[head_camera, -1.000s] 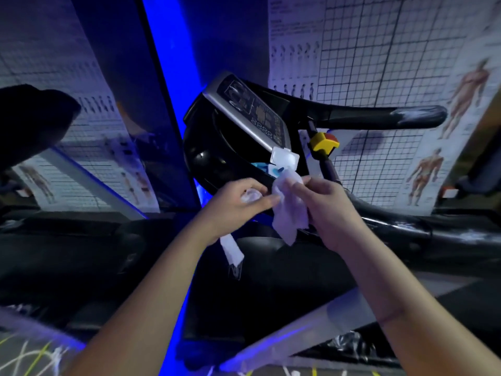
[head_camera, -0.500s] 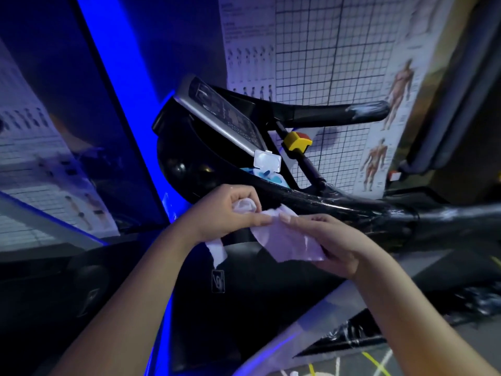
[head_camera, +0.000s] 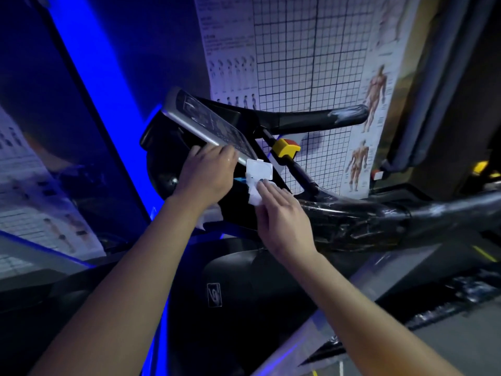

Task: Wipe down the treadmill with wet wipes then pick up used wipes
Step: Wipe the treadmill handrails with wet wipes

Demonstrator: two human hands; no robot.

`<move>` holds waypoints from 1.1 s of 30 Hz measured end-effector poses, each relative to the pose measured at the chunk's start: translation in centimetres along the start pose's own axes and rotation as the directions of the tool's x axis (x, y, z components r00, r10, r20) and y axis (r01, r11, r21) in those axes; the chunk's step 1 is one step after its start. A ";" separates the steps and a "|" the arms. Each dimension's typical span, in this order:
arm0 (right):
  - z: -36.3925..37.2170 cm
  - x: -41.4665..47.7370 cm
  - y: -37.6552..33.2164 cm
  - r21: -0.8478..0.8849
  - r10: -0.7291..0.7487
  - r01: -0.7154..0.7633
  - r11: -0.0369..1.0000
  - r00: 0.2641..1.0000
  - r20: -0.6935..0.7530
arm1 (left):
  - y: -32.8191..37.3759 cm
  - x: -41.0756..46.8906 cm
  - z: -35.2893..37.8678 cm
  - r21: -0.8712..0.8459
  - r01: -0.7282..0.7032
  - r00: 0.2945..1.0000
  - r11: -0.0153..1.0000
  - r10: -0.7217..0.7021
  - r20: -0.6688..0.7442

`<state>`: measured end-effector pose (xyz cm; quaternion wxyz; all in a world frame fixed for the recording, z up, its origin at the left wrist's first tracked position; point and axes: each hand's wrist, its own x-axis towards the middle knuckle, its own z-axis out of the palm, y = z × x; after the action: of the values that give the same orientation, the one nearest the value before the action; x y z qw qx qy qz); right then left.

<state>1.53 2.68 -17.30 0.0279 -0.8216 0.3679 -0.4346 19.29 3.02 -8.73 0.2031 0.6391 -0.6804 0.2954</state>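
Centre frame, the right hand presses a white wipe with flat fingers against the black treadmill, just below the open lid of the wipe pack. The left hand lies on the console edge; whether it grips anything, I cannot tell. An upward stroke might catch the lid and dislodge the wipe pack.

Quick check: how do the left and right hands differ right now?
The left hand sits higher, fingers bent against the edge of the console; the right hand lies lower, fingers straight. The right hand presses a white wipe; the left hand's palm is hidden. Both are at the console.
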 end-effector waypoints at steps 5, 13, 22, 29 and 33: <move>0.5 -1.2 -1.0 -0.010 -0.062 0.062 0.998 0.997 -0.034 | -0.9 -1.2 0.9 0.032 -0.008 0.999 0.999 0.009 -0.036; 1.4 -0.7 0.5 -0.025 -0.126 0.124 0.992 0.973 -0.191 | -0.9 -1.4 0.9 -0.002 -0.008 0.990 1.000 0.008 -0.138; 0.8 -3.3 3.0 -0.069 -0.051 0.034 0.997 0.963 -0.263 | -0.3 -2.3 1.5 -0.027 0.015 0.981 1.000 -0.020 -0.195; 1.2 -4.2 4.1 -0.020 -0.108 0.106 0.994 0.967 -0.231 | -0.1 -3.2 1.8 -0.013 0.001 0.974 1.000 -0.004 -0.228; -0.5 -6.3 8.5 -0.092 -0.032 0.003 0.996 0.950 -0.312 | 0.3 -3.2 2.0 0.004 0.047 0.967 0.999 -0.044 -0.250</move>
<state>-6.02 0.55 -24.45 -0.0719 -0.7460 0.3797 -0.5424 19.47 4.08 -12.38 0.2905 0.6135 -0.6330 0.3722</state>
